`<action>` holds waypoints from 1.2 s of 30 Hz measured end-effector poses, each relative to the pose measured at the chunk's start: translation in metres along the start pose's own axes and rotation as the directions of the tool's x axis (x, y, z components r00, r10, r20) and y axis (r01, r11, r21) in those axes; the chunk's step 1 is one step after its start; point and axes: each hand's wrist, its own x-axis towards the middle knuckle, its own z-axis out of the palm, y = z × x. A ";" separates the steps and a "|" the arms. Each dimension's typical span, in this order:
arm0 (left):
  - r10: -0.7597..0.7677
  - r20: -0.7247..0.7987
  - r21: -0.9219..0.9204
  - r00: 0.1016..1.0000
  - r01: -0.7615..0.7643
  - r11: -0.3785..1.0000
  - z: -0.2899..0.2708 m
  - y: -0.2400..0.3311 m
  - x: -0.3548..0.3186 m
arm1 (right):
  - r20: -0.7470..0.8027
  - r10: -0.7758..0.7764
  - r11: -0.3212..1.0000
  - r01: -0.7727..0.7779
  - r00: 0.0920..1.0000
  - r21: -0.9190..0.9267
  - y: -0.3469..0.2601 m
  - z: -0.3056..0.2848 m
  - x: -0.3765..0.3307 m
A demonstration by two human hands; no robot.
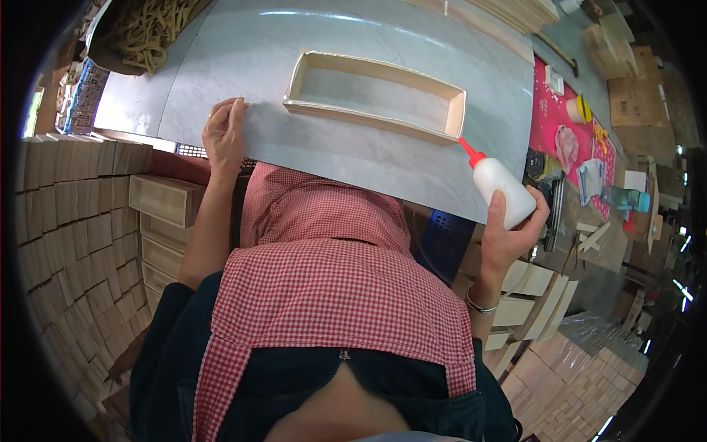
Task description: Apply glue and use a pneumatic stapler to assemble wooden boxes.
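A long rectangular wooden frame (375, 114) lies on the grey marbled tabletop, with a thin whitish line along its upper edge. My right hand (519, 228) is wrapped round a white squeeze bottle (503, 190) with a red nozzle, tilted up and to the left. The nozzle's tip touches or nearly touches the frame's near right corner. To the left of the frame, my left hand (224, 136) is raised by the table's near edge. Its thumb and fingers are pinched together, and whether they hold something small I cannot make out.
A container of tan bands (155, 37) stands at the table's far left. Stacked wooden pieces (70, 221) and open wooden boxes (162, 202) rise at my left. A pink-covered surface (552, 118) with odds and ends, including a clear bottle (626, 199), lies right.
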 end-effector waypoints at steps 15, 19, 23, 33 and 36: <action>-0.102 0.050 0.065 0.994 0.099 0.993 -0.001 0.014 -0.001 | -0.281 0.123 0.968 -0.177 0.952 -0.177 0.154 0.041 0.228; -0.102 0.064 0.084 0.993 0.097 0.992 -0.007 0.007 0.000 | -0.199 0.320 0.840 -0.375 0.926 -0.393 0.209 0.062 0.271; -0.220 0.051 0.046 0.974 0.218 0.975 0.002 0.014 0.008 | -0.187 0.378 0.719 -0.415 0.907 -0.558 0.263 0.039 0.293; -0.273 0.074 0.208 0.959 0.253 0.945 -0.007 0.001 0.015 | -0.250 0.395 0.737 -0.467 0.884 -0.488 0.288 -0.022 0.246; -0.288 0.065 0.238 0.955 0.265 0.934 0.000 0.010 0.016 | -0.462 0.205 0.837 -0.399 0.863 -0.374 0.269 -0.058 0.192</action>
